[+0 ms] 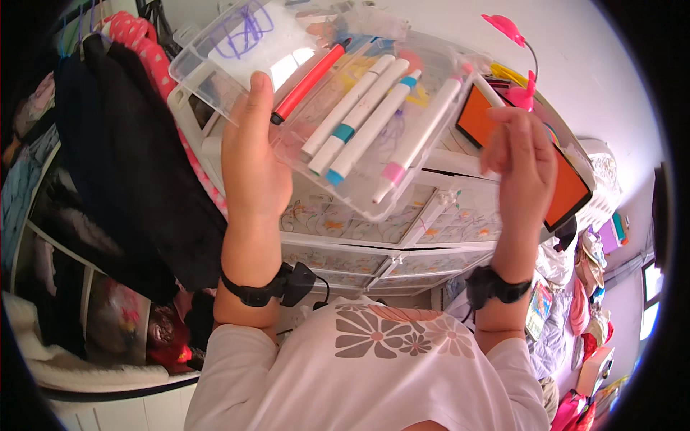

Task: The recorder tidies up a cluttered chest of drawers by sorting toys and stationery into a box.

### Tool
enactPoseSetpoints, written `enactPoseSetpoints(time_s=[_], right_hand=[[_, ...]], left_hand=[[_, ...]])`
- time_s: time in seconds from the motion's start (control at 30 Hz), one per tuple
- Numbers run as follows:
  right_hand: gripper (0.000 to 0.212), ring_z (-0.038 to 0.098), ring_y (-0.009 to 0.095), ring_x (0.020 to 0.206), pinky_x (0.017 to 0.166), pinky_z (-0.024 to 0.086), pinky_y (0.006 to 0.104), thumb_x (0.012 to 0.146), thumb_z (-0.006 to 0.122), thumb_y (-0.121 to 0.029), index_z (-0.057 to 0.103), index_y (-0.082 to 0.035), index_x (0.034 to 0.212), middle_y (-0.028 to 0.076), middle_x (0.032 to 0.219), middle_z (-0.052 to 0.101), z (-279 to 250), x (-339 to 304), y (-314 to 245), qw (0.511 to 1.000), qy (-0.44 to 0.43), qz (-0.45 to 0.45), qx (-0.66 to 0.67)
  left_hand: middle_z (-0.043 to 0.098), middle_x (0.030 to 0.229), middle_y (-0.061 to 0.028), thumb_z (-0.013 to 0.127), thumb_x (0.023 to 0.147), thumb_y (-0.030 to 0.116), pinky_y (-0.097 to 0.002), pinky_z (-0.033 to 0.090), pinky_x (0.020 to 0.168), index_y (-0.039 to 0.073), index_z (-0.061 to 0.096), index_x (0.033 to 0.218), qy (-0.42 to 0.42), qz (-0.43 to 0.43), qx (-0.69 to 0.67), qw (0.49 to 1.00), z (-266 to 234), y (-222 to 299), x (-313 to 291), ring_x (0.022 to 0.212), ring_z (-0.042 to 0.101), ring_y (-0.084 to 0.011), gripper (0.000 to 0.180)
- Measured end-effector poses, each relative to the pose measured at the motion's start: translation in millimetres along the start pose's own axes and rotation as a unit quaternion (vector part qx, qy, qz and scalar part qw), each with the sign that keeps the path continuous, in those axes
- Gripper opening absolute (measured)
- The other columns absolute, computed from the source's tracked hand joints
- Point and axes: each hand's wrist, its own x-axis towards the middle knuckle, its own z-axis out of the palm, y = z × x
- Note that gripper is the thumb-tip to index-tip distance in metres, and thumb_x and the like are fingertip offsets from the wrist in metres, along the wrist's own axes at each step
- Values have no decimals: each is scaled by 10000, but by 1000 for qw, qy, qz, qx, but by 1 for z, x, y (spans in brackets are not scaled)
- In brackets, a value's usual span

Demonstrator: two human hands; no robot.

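My left hand [251,151] grips the left edge of a clear plastic box [370,208], thumb up along its side. The box is tilted toward me above the dresser. Inside lie several white markers [370,126], some with blue or teal bands and one with a pink band. A red marker [309,82] with black ends rests near my left thumb. Its open clear lid [190,61] is on the left, beside white paper with purple scribbles [248,32]. To the right of the box, my right hand [525,147], slightly blurred, pinches a white marker [486,92] between its fingers.
Below the box stands a white dresser [445,248] with flower-patterned panels. An orange board with a dark frame [568,190] lies beyond my right hand, near a pink desk lamp [505,29]. Dark clothes [136,165] hang at the left. Piled clothes and bags [575,287] fill the right.
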Motion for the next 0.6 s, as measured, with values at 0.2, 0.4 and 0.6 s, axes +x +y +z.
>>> enactPoseSetpoints(time_s=[0.2,0.4,0.6], right_hand=[[366,548,61,585,558,461,185,1026,384,-188,534,13,1293,65,782,611,-35,7,-44,987,-2,-68,-149],[214,568,174,752,634,442,248,901,610,-124,669,43,1021,106,833,629,-16,8,-40,949,-189,-231,-102],[146,514,224,811,740,400,361,869,649,-165,669,-30,922,96,854,610,13,2,-36,929,-313,-184,-68]], left_hand=[[636,1030,-27,568,947,403,-231,514,657,26,602,1146,-9,-68,87,994,-16,15,-7,812,602,-93,428],[662,979,-42,571,948,396,-221,511,592,10,597,1132,-111,-128,68,983,-22,1,-9,780,624,-90,429],[665,980,-31,570,944,418,-217,501,589,26,608,1111,-120,-161,48,978,-20,-7,-13,782,623,-74,428]])
